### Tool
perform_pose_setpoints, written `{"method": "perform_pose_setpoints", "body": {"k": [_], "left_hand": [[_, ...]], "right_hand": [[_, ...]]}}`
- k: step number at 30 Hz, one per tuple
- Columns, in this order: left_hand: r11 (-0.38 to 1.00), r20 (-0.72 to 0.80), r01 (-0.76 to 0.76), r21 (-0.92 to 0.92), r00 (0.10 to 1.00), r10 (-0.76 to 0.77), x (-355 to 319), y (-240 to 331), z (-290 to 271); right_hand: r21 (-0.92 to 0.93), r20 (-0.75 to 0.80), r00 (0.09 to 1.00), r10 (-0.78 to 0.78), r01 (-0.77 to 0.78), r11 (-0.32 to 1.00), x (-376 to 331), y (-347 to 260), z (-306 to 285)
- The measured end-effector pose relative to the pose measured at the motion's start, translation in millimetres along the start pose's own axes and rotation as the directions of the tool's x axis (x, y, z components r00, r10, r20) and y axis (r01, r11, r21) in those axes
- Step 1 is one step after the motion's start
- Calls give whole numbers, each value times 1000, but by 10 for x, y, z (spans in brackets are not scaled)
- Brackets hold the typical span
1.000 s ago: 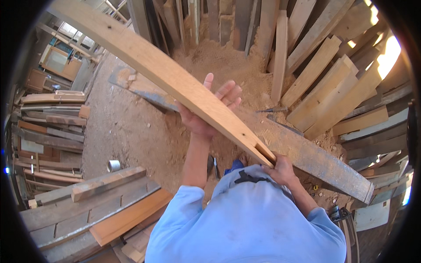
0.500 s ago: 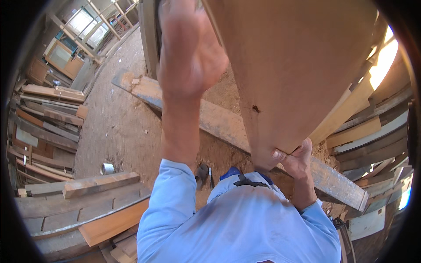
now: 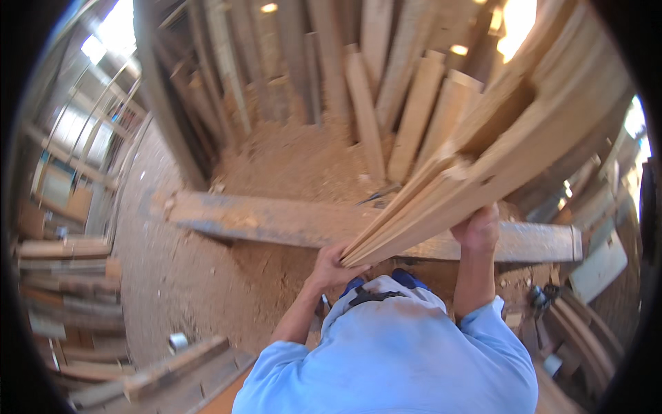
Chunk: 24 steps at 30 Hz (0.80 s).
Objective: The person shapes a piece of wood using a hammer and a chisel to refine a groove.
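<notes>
The plank [image 3: 483, 165] is pale, fresh-cut timber, long and flat, with a lighter face and a narrow edge showing parallel grain lines. It runs from the lower centre of the frame up to the upper right, where motion blur smears its outline. Its near end sits just above the person's light blue shirt [image 3: 393, 359].

The left hand [image 3: 331, 265] grips the near end of the plank at centre frame, fingers curled under the end and pressed together. The right hand [image 3: 477, 231] holds the underside further along, right of centre, fingers wrapped closed around the lower edge. Both forearms rise from the lower edge of the frame.

Below the plank, a heavy grey beam [image 3: 276, 221] lies across the middle of the frame on the sawdust floor [image 3: 200, 290], spanning from the left-centre to the right. The plank crosses above it; contact between the two cannot be determined.

Upright boards [image 3: 386, 103] lean along the top of the frame, close behind the raised plank. Stacked timber [image 3: 62, 276] lines the left edge, and more boards [image 3: 172, 369] lie at the lower left, beside a small metal can [image 3: 178, 341]. Open floor lies left of centre, between the beam and the left stacks.
</notes>
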<state>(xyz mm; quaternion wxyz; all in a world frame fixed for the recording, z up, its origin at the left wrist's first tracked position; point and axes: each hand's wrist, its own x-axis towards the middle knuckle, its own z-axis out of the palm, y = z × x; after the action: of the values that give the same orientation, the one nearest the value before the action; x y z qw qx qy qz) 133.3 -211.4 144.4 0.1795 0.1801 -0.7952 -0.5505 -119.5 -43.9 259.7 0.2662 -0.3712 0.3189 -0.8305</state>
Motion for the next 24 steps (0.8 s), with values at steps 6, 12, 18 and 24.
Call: {"method": "perform_pose_setpoints", "body": {"k": [6,12,18,24], "left_hand": [[903,50,69,425,994,-99,-244,-292,-5],[851,86,83,518,985,-149,-467,-747,-115],[629,134,59,775,957,-256,-582,-975,-653],[519,196,16,855,916,-351,-310,-1025,-989]], "right_hand": [[-78,-265,944,-197,183,980,200,-669,-326],[80,-576,817,11,43,996,-685,-127,-1151],[270,-728,638,251,-69,960,-1538,686,-1415],[393,-762,509,400,-127,911,-1901,1181,-1541]]}}
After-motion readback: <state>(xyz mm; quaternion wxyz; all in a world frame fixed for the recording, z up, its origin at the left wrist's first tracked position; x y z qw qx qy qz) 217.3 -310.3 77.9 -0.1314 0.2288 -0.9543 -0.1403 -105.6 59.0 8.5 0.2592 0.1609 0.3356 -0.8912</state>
